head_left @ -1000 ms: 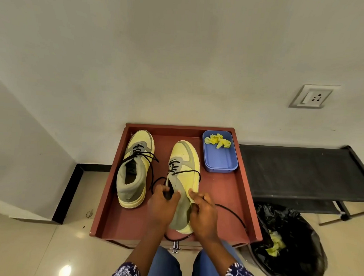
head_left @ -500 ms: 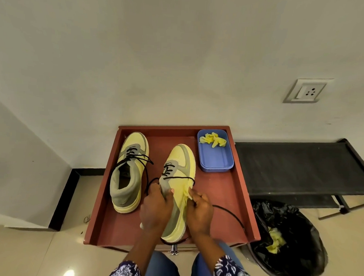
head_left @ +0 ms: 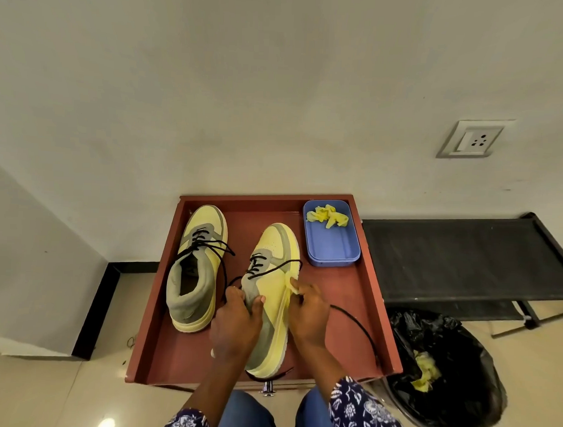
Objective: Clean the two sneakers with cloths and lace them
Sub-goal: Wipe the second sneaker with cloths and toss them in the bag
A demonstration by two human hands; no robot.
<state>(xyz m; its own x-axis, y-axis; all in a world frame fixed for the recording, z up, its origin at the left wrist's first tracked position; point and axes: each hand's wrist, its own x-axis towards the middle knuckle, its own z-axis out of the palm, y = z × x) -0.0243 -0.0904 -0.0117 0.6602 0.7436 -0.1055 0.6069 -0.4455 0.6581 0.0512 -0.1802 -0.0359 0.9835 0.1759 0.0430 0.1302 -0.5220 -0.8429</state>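
Observation:
Two yellow-and-grey sneakers lie on a red-brown tray [head_left: 367, 281]. The left sneaker [head_left: 197, 274] stands upright with its black lace threaded loosely. The right sneaker [head_left: 273, 297] is tilted with its outer side facing up. My left hand [head_left: 236, 327] grips its grey collar near the tongue. My right hand [head_left: 308, 311] pinches a small yellow cloth [head_left: 293, 286] against the sneaker's sole edge. A loose black lace [head_left: 356, 326] trails from this sneaker across the tray to the right.
A blue plastic box [head_left: 332, 247] holding a crumpled yellow cloth [head_left: 327, 215] sits at the tray's back right. A bin with a black bag [head_left: 453, 382] and yellow scraps stands on the floor to the right. A black bench [head_left: 459, 256] runs along the wall.
The right sneaker has tipped further onto its side. My right hand has slid forward along its sole edge with the cloth, while my left hand keeps its hold on the collar.

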